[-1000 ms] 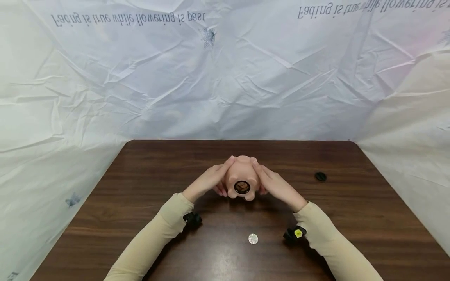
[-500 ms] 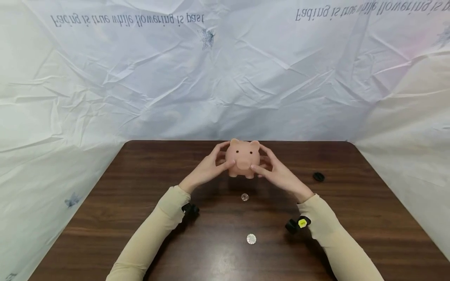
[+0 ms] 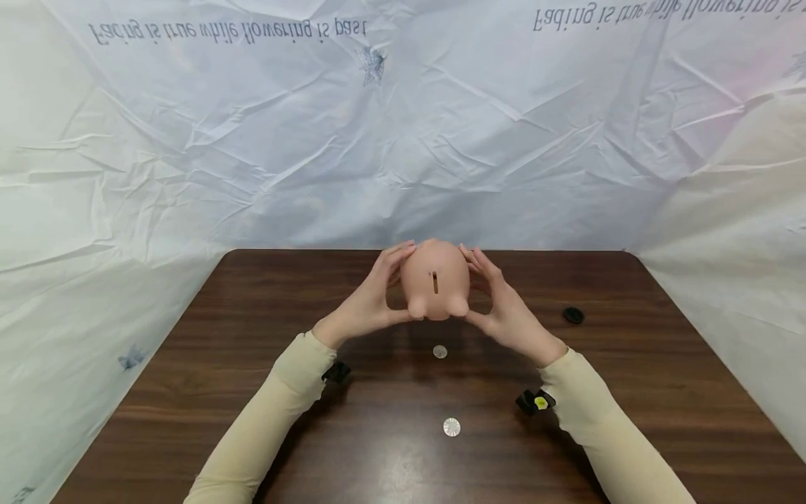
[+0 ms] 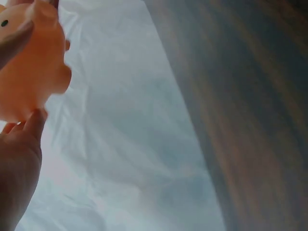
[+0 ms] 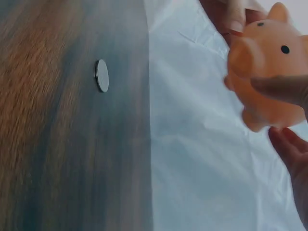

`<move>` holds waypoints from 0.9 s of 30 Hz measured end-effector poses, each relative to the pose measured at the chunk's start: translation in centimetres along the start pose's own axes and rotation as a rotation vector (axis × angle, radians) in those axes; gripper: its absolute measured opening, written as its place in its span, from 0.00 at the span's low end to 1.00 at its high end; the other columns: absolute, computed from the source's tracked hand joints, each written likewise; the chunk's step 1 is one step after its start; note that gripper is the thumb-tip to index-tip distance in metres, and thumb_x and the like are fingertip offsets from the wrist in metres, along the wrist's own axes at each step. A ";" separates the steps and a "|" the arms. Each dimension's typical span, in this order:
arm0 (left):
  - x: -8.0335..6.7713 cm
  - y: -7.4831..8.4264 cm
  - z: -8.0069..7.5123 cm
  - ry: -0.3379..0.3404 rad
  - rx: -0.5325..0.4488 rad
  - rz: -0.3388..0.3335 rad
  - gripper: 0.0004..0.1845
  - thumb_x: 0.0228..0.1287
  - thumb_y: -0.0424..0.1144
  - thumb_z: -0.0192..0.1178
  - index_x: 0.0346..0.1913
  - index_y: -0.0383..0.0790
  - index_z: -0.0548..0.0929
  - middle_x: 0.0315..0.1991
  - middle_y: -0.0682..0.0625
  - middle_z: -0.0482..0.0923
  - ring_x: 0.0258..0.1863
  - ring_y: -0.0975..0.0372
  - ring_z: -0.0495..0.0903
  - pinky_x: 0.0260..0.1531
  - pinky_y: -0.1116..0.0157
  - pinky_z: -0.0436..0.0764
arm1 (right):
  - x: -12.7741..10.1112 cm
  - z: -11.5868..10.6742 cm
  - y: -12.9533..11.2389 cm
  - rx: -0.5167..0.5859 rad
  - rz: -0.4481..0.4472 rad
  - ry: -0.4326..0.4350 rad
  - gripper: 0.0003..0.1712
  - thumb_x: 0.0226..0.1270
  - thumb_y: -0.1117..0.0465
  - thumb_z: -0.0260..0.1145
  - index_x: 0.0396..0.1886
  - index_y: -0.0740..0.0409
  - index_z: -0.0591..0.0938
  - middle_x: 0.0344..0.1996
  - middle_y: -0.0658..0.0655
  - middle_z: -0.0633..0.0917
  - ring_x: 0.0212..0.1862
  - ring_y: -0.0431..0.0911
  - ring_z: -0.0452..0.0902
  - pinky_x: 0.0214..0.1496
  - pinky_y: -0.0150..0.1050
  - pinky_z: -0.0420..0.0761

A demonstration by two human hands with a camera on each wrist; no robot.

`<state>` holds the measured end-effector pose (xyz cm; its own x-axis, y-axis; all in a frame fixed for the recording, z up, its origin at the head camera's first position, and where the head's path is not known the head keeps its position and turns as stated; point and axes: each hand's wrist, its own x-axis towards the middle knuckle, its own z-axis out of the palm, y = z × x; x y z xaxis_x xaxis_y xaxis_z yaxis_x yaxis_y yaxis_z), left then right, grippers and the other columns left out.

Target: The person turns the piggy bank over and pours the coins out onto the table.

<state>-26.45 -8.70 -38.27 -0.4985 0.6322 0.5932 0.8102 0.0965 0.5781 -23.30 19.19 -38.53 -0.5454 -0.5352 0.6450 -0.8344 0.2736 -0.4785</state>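
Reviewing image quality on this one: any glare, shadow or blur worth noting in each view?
Head: a pale glare patch on the table, low in frame; dark shadows beside both sleeves. Left wrist: hazy and soft, with wood grain smeared and the left hand dim. Right wrist: streaky wood grain, soft-edged piggy bank, shadowed right hand.

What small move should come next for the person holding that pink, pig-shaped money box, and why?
I'd guess lowering the pink, pig-shaped money box onto the brown wood-grain table: the left hand and right hand both hold it, so neither is free for the nearer round silver coin or the farther silver coin.
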 end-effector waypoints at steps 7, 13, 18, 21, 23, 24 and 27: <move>0.6 1.0 -0.3 0.016 0.088 0.140 0.56 0.51 0.25 0.77 0.76 0.42 0.50 0.80 0.40 0.45 0.77 0.49 0.52 0.69 0.55 0.69 | 0.2 -0.6 -0.7 -0.126 -0.140 0.051 0.60 0.47 0.86 0.74 0.79 0.61 0.56 0.78 0.64 0.56 0.77 0.54 0.54 0.71 0.36 0.68; -0.1 -0.6 0.7 -0.033 0.030 -0.063 0.60 0.51 0.33 0.79 0.81 0.44 0.47 0.80 0.49 0.49 0.76 0.57 0.57 0.70 0.58 0.68 | -0.6 -0.3 0.9 -0.059 0.103 -0.065 0.59 0.55 0.73 0.78 0.81 0.56 0.54 0.77 0.59 0.59 0.71 0.54 0.65 0.64 0.47 0.76; -0.7 -1.7 1.0 -0.072 -0.029 -0.301 0.60 0.53 0.43 0.79 0.82 0.53 0.48 0.80 0.54 0.51 0.74 0.62 0.61 0.70 0.56 0.69 | -1.2 0.1 2.0 0.071 0.316 -0.139 0.59 0.59 0.64 0.78 0.83 0.44 0.52 0.75 0.56 0.64 0.64 0.55 0.74 0.59 0.59 0.79; -0.9 -2.2 1.0 -0.079 -0.147 -0.434 0.57 0.55 0.45 0.78 0.81 0.58 0.51 0.77 0.55 0.57 0.72 0.62 0.64 0.67 0.58 0.72 | -1.4 0.1 2.3 0.159 0.427 -0.158 0.56 0.61 0.60 0.77 0.82 0.42 0.53 0.72 0.57 0.68 0.65 0.55 0.74 0.59 0.56 0.80; -1.0 -2.4 1.0 -0.081 -0.221 -0.513 0.52 0.59 0.46 0.75 0.80 0.58 0.52 0.75 0.54 0.61 0.71 0.61 0.67 0.65 0.60 0.75 | -1.3 0.1 2.4 0.186 0.484 -0.162 0.53 0.64 0.57 0.75 0.82 0.42 0.55 0.70 0.57 0.70 0.65 0.54 0.73 0.59 0.54 0.81; -1.1 -2.5 1.0 -0.081 -0.262 -0.552 0.50 0.62 0.47 0.73 0.80 0.57 0.53 0.74 0.54 0.62 0.71 0.61 0.67 0.64 0.61 0.76 | -1.3 0.1 2.5 0.188 0.510 -0.164 0.51 0.66 0.56 0.74 0.82 0.43 0.55 0.69 0.57 0.71 0.65 0.54 0.73 0.58 0.53 0.81; -1.2 -2.8 1.1 -0.086 -0.314 -0.639 0.45 0.66 0.53 0.68 0.80 0.50 0.56 0.72 0.49 0.66 0.68 0.58 0.70 0.61 0.60 0.78 | -1.2 0.3 2.5 0.161 0.555 -0.167 0.46 0.71 0.52 0.69 0.81 0.48 0.57 0.65 0.60 0.75 0.65 0.55 0.73 0.59 0.56 0.79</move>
<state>-27.75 -8.84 -41.18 -0.8095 0.5853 0.0461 0.2346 0.2504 0.9393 -24.69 20.30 -40.67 -0.8654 -0.4689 0.1765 -0.3986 0.4309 -0.8096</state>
